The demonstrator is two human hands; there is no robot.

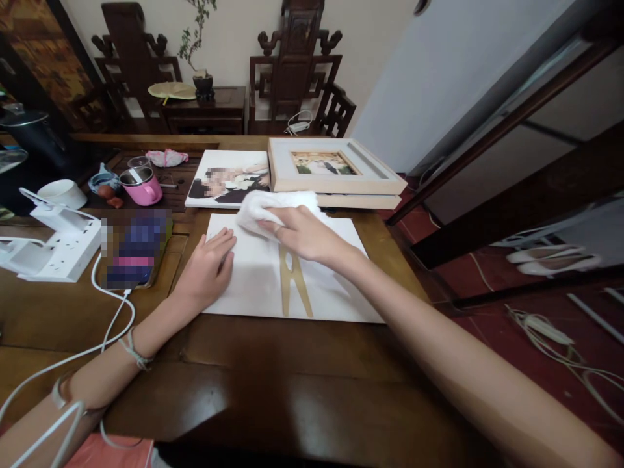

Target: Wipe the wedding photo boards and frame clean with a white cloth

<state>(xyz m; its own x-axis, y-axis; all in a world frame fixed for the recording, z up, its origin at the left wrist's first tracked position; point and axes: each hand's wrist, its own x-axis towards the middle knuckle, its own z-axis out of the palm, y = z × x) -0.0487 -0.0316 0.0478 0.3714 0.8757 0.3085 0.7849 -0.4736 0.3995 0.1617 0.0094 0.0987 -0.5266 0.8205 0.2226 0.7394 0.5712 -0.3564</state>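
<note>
A flat white panel (pixel 248 286) lies on the wooden table, with a tan shape (pixel 292 286) like two splayed legs on its surface. My right hand (pixel 305 234) is closed on a bunched white cloth (pixel 258 211), which rests over the panel's far edge and hides part of it. On the panel's left edge my left hand (pixel 209 266) lies flat, its fingers stretched out and holding nothing. Just beyond the cloth are a photo print (pixel 229 159) and a stack of pale wooden picture frames (pixel 380 179); the top frame holds a small photo.
On the left stand a white power strip (pixel 73 253), a charging phone (pixel 139 250), a pink mug (pixel 141 188) and a white cup (pixel 63 194). A white cable (pixel 117 299) runs beside my left arm. Dark carved chairs (pixel 297 71) stand behind the table (pixel 292 364).
</note>
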